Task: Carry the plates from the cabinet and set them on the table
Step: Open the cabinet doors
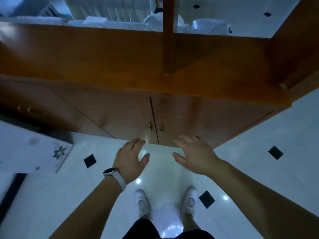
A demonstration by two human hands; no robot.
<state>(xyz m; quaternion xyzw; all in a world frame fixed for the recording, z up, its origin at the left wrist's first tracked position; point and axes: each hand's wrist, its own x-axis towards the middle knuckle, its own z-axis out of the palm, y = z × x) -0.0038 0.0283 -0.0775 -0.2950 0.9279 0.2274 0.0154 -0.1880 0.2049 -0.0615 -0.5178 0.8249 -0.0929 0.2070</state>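
Cabinet point(172, 114) closed (contents hidden), hands point(131, 156) point(195, 153) spread nearby.

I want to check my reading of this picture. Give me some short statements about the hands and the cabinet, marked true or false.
1. The cabinet doors are closed. True.
2. The left hand holds a plate. False: it is open and holds nothing.
3. A watch sits on the left wrist. True.
4. The right hand grips one of the knobs. False: it is open and touches neither knob.
5. The shoes are white. True.
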